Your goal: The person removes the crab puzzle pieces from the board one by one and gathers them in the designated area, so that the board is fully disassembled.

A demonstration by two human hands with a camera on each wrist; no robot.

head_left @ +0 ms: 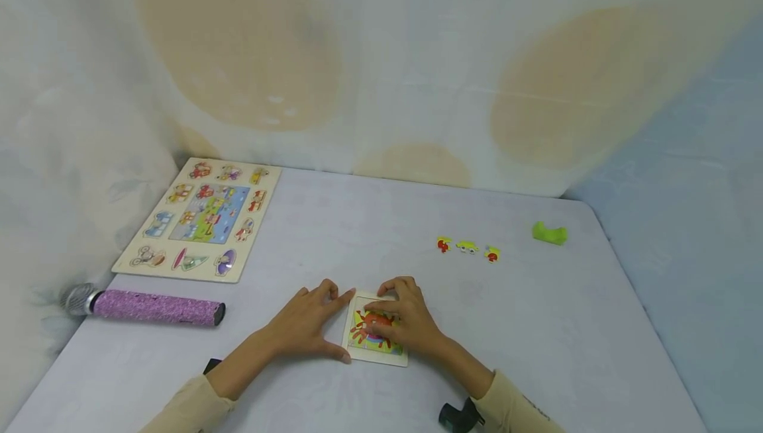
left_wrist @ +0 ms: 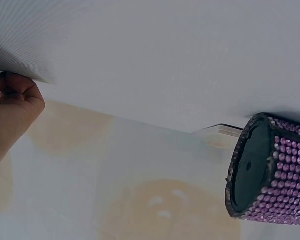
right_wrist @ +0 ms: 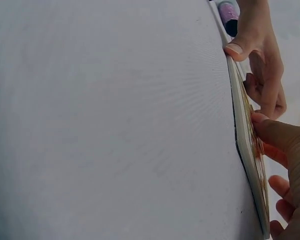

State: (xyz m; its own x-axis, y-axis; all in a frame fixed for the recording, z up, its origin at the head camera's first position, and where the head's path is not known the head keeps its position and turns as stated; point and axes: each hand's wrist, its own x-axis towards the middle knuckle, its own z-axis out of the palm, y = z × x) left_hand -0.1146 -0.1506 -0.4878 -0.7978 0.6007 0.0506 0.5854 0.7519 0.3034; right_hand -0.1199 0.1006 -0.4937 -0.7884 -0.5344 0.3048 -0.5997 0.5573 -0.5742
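A small framed jigsaw puzzle (head_left: 377, 356) with a red crab picture (head_left: 359, 336) on yellow lies flat on the table. My left hand (head_left: 305, 324) touches its left side, thumb at the near corner and forefinger at the far one. Over the picture's right part, my right hand (head_left: 412, 322) rests its fingertips on the pieces and hides some of them. Seen edge-on in the right wrist view, the puzzle board (right_wrist: 249, 150) has the left thumb against its near edge and the right fingers on its face.
A glittery purple microphone (head_left: 157, 307) lies left, below a large picture puzzle board (head_left: 249, 257). Several small things are on the right: a red-yellow piece (head_left: 444, 244), a yellow car piece (head_left: 467, 247), another red-yellow piece (head_left: 492, 254) and a green object (head_left: 550, 234).
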